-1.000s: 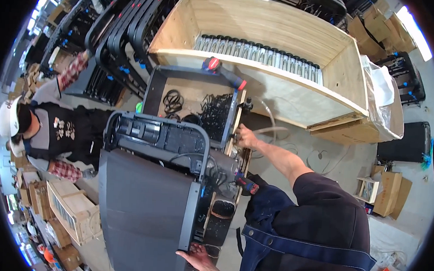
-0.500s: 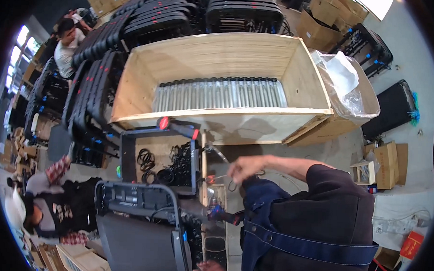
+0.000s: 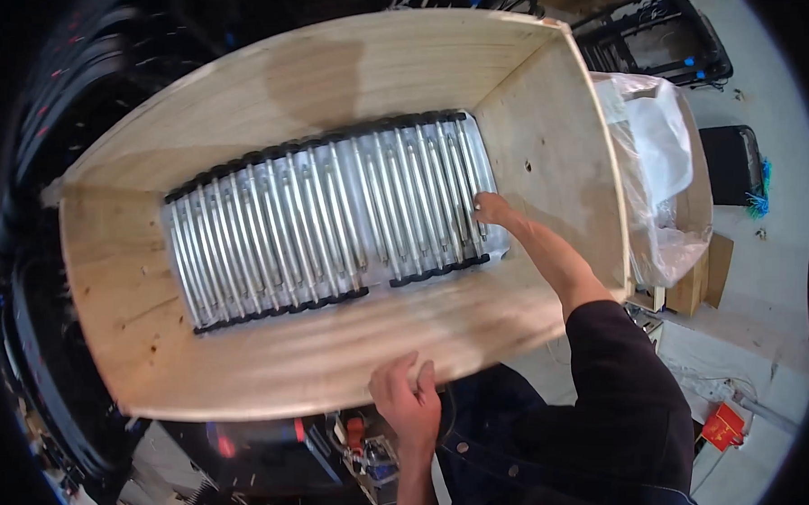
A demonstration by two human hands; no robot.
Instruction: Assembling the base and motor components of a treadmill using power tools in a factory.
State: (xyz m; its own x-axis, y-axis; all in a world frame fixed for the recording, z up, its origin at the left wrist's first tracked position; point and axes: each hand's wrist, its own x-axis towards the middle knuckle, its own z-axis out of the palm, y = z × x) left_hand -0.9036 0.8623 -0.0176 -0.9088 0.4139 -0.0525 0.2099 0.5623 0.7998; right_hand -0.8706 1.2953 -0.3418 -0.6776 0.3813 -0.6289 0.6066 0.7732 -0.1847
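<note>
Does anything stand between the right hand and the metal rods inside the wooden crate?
Nothing visible does: the right hand reaches over the near right corner of the wooden crate to the rightmost metal rod. The left hand is aside, at the near wall.

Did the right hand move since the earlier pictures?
Yes, the right hand went forward, from outside the wooden box to inside it, at the metal rods.

Right hand [image 3: 495, 209]: fingers' closure on metal rod [image 3: 468, 163] unclear | left forearm [image 3: 416, 488]: cut off by lower edge | black frames [image 3: 79, 103] at left: blurred | red-ended tool [image 3: 266, 434]: smeared, kind unclear
</note>
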